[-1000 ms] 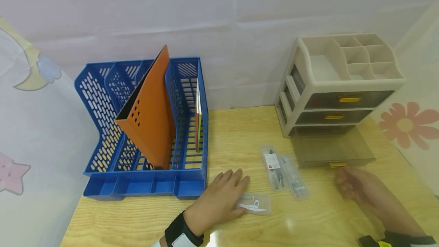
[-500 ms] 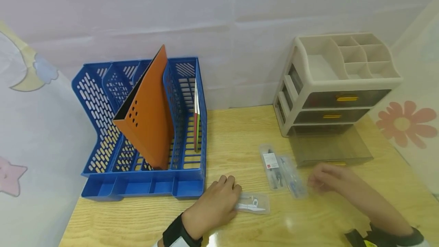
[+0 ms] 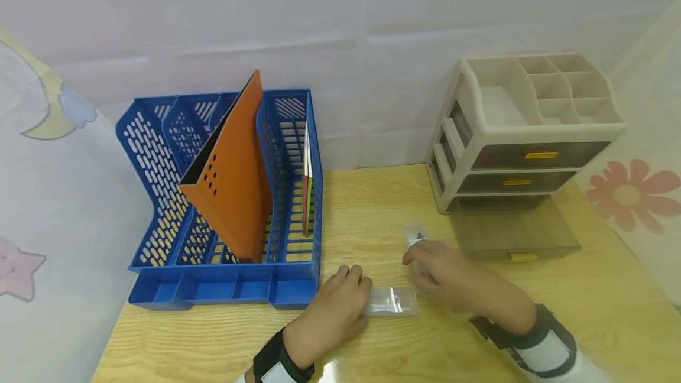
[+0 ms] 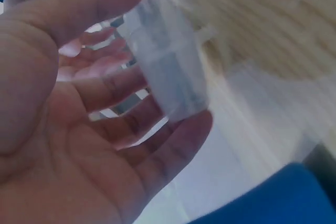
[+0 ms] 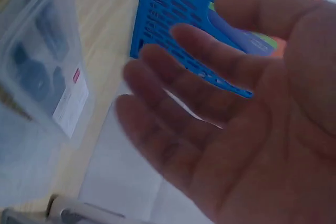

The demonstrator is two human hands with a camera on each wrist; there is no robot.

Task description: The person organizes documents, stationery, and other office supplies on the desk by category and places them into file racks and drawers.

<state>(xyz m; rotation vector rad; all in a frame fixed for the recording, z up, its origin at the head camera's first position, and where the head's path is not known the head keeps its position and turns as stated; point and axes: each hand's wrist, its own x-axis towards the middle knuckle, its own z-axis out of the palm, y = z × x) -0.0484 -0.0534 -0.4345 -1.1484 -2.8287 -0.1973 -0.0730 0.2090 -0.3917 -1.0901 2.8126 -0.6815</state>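
Observation:
My left hand grips the left end of a small clear plastic case just above the table. In the left wrist view, the thumb lies over this case and the fingers curl under it. My right hand hovers over a longer clear case, hiding most of it in the head view. The right wrist view shows loosely bent fingers holding nothing, beside that case with its white label and dark contents. Below it lies another clear case.
A blue file rack with an orange folder and thin booklets stands left. At the right is a cream drawer organiser; its bottom drawer is pulled out. A white cloth hangs behind the table.
My right hand has moved left from the drawer's front to the longer cases. My left fingers have curled round the small case, which has shifted and tilted slightly.

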